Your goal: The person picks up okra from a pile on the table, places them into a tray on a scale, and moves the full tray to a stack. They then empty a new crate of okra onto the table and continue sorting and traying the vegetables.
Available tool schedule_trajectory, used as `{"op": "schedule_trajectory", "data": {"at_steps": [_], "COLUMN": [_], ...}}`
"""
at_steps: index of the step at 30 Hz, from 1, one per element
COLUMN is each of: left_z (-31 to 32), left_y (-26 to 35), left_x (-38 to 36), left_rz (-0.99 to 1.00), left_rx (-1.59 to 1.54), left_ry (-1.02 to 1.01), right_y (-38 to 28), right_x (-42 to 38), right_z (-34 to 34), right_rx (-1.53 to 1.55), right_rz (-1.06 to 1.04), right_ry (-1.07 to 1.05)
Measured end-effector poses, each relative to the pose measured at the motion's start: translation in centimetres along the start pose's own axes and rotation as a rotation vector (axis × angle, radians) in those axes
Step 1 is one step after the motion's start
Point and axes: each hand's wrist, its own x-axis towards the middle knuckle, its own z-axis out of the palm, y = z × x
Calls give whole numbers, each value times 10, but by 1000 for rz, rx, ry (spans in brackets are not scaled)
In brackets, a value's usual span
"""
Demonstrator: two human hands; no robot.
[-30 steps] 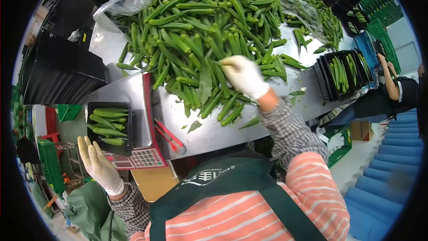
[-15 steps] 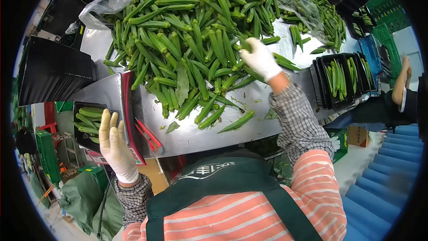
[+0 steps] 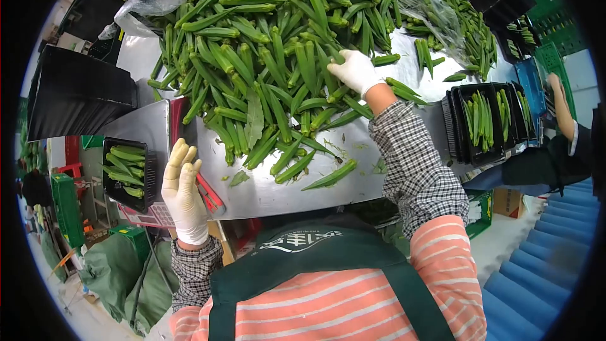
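Observation:
A big heap of green okra (image 3: pixel 252 57) covers the metal table. At its right side my gloved right hand (image 3: pixel 358 72) pinches an okra pod (image 3: pixel 335 55); its fingertips are partly hidden. My gloved left hand (image 3: pixel 184 192) is raised, open and holding nothing. To its left, a black plastic tray (image 3: pixel 150 177) of okra pods (image 3: pixel 126 167) rests on a scale (image 3: pixel 151 216). Red-handled scissors or a similar tool (image 3: pixel 210 194) lie on the table just right of the left hand.
Stacked black trays (image 3: pixel 82 98) stand at the left. Filled okra trays (image 3: pixel 467 151) sit at the table's right edge, near another person's arm (image 3: pixel 564 110). Clear plastic sheeting (image 3: pixel 161 1) borders the heap. A loose okra pod (image 3: pixel 329 175) lies near the front edge (image 3: pixel 297 210).
My left hand has moved right, away from the tray on the scale, fully uncovering it. My right hand has shifted slightly left at the heap.

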Motion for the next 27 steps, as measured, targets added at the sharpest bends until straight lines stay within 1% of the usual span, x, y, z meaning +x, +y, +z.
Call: {"op": "schedule_trajectory", "data": {"at_steps": [2,5,7,9,10,11,12,14,16,18,20,22,23,24,26,27], "left_z": [5,5,4,3,3,5,9,17,28,39,48,57,60,68,88,101], "left_y": [1,-1,-2,-4,-6,-7,-8,-11,-13,-12,-12,-15,-24,-27,-37,-36], "left_x": [0,0,1,0,1,4,6,8,11,13,16,21,26,29,38,44], "left_rz": [-3,-15,-19,-43,-55,-62,-72,-91,-114,-114,-105,-50,45,87,183,196], "left_rx": [13,11,21,29,27,21,-9,-59,-49,-32,-15,55,160,231,385,461], "left_ry": [-3,-18,-17,-20,-30,-38,-39,-29,-71,-125,-161,-220,-279,-329,-387,-405], "right_y": [-4,-13,-12,-20,1,12,24,34,19,33,42,49,54,62,79,95], "right_x": [3,7,2,-22,-22,-30,-41,-69,-90,-89,-93,-110,-129,-156,-215,-247], "right_z": [13,22,-5,-63,-78,-94,-96,-69,-39,-5,0,-27,-44,-60,-82,-87], "right_rx": [-103,-136,386,545,663,452,278,-16,-319,-438,-434,-387,-302,-217,-86,-109], "right_rz": [13,-25,-50,-6,-82,-78,-131,-103,32,-25,-4,10,-35,-76,-5,73], "right_ry": [13,65,207,270,238,193,214,176,19,-58,-5,46,69,91,-6,-105]}}
